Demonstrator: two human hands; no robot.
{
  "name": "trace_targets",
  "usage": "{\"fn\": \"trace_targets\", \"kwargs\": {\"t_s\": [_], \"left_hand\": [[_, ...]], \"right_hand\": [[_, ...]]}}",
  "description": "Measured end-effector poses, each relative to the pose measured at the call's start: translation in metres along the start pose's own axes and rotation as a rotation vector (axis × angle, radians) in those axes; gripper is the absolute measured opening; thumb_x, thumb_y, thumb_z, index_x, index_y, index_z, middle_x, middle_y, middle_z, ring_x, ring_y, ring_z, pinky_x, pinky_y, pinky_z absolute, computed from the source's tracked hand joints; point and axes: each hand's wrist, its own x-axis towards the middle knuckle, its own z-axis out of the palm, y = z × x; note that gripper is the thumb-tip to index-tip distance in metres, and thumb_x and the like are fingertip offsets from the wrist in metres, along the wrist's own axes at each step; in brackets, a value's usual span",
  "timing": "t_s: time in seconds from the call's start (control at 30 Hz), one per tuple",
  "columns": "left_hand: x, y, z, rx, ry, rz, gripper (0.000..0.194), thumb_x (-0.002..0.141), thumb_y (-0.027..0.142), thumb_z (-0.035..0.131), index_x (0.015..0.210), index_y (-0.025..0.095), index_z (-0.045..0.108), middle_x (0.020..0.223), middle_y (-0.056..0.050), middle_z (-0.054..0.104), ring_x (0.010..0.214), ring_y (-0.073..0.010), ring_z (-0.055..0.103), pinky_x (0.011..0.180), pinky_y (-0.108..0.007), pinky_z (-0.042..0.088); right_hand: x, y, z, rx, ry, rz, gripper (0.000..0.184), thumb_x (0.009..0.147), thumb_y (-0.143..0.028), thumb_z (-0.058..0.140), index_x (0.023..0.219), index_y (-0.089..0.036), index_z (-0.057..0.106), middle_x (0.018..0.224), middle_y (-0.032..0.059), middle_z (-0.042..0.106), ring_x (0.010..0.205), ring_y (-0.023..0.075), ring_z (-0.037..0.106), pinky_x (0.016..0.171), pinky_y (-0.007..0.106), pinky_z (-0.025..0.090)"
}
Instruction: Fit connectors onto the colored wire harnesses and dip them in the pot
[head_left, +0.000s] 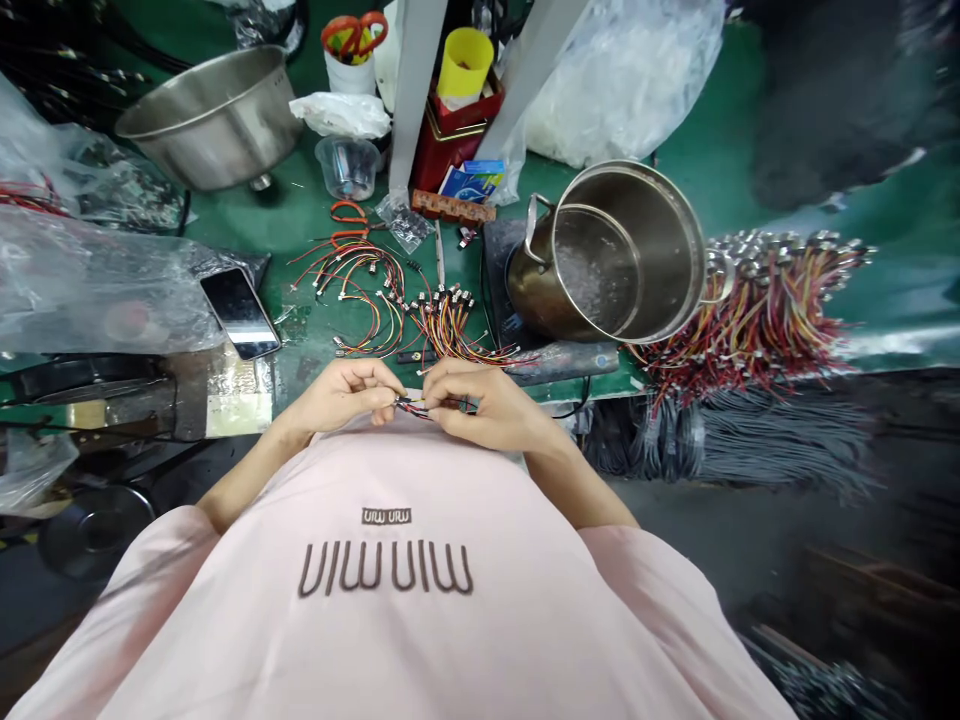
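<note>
As the person sits at the edge of a green work mat [300, 205], the left hand [341, 395] and the right hand [487, 402] meet at lower centre of the frame. Neither hand is released: the fingers of both curl inward and pinch one short lead of coloured wires [424, 405] between them, though the fingers hide its exact grip points. Just above the hands, two loose heaps of thin wire leads lie on the mat: a sparser orange-and-red heap [352, 290] and a denser heap with metal-tipped connectors [450, 325], each too tangled to count exactly. At right of the frame, a far larger bunch of wire leads [757, 320] holds many dozens, well beyond a reliable count. As far as the frame shows, most of the leads sit in that bunch, while a much smaller share lies loose in the two heaps. Beside the bunch, one stainless steel pot [607, 255] lies on its side, and one steel bowl [210, 115] sits at upper left. One smartphone [240, 312] rests at left, one pair of orange-handled scissors [354, 35] stands in a white cup [350, 72] at top, and one clear plastic cup [347, 167] sits below it.
</note>
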Motion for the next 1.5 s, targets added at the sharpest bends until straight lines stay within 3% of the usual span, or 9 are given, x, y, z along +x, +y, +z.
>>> {"fn": "trace_targets", "kwargs": {"t_s": [0.37, 0.77, 1.0, 1.27, 1.5], "left_hand": [[0.004, -0.002, 0.008, 0.080, 0.044, 0.021, 0.033, 0.072, 0.042, 0.075, 0.079, 0.012, 0.064, 0.061, -0.001, 0.066, 0.053, -0.0092, 0.059, 0.056, -0.021, 0.049], [0.005, -0.010, 0.003, -0.034, 0.076, 0.051, 0.036, 0.073, 0.045, 0.075, 0.080, 0.012, 0.062, 0.061, -0.001, 0.067, 0.051, -0.0097, 0.061, 0.053, -0.020, 0.048], [0.010, -0.024, 0.004, -0.101, 0.059, 0.046, 0.036, 0.075, 0.045, 0.072, 0.081, 0.012, 0.061, 0.062, -0.001, 0.067, 0.052, -0.0090, 0.061, 0.053, -0.020, 0.049], [0.007, -0.015, 0.007, -0.043, 0.113, 0.021, 0.038, 0.072, 0.046, 0.075, 0.079, 0.011, 0.061, 0.063, -0.001, 0.068, 0.052, -0.0085, 0.061, 0.054, -0.020, 0.049], [0.010, -0.023, 0.005, -0.070, 0.102, 0.022, 0.038, 0.073, 0.048, 0.074, 0.078, 0.012, 0.060, 0.061, 0.000, 0.066, 0.050, -0.0086, 0.060, 0.052, -0.020, 0.049]], "right_hand": [[0.001, -0.002, 0.017, -0.234, 0.185, -0.019, 0.011, 0.078, -0.009, 0.053, 0.073, -0.018, 0.057, 0.086, 0.0049, 0.060, 0.084, 0.0159, 0.058, 0.076, 0.031, 0.048], [0.003, 0.006, 0.020, -0.397, 0.263, -0.082, 0.009, 0.082, -0.013, 0.055, 0.077, -0.019, 0.059, 0.086, 0.0053, 0.062, 0.083, 0.0172, 0.057, 0.076, 0.032, 0.046], [0.007, 0.011, 0.023, -0.565, 0.248, -0.156, 0.013, 0.082, -0.014, 0.054, 0.071, -0.020, 0.056, 0.081, 0.0043, 0.063, 0.078, 0.0178, 0.054, 0.071, 0.033, 0.039], [0.007, 0.009, 0.017, -0.557, 0.201, -0.131, 0.007, 0.082, -0.015, 0.056, 0.076, -0.018, 0.059, 0.083, 0.0046, 0.064, 0.079, 0.0181, 0.055, 0.071, 0.033, 0.037], [0.010, 0.014, 0.021, -0.554, 0.191, -0.135, 0.013, 0.082, -0.013, 0.053, 0.071, -0.019, 0.055, 0.076, 0.0032, 0.063, 0.075, 0.0169, 0.054, 0.071, 0.032, 0.038]]}}
